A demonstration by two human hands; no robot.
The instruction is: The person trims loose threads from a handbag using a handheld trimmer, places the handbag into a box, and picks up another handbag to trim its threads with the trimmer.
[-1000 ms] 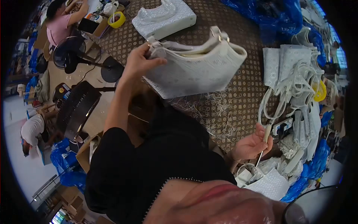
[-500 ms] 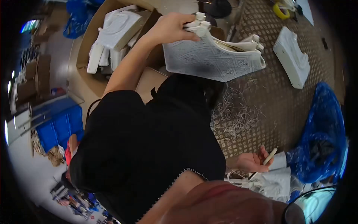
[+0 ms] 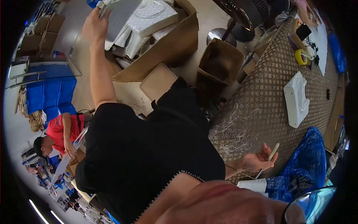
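At the upper left, my left hand (image 3: 96, 28) is closed on the handle of a white handbag (image 3: 118, 18), whose body hangs over a large cardboard box (image 3: 167, 56); part of the bag is cut off by the frame's edge. Other white bags and pieces (image 3: 153, 16) lie in that box. My right hand (image 3: 257, 160), palm up at the lower right, has its fingers curled around a thin tool with a cream handle (image 3: 274, 151) and a metal shaft. Loose white threads (image 3: 236, 130) lie on the patterned table (image 3: 274, 86) beside it.
Another white bag (image 3: 295, 99) lies on the table, near yellow tape (image 3: 300, 57) and blue plastic (image 3: 307, 160). An open brown bin (image 3: 220, 61), a stool (image 3: 158, 81) and fans (image 3: 233, 13) stand beyond my legs. A person in red (image 3: 65, 128) is at the left.
My left hand has carried the handbag leftward, away from the table, to the cardboard box. The view has turned, bringing more of the box and bin into sight. My right hand still holds the tool.
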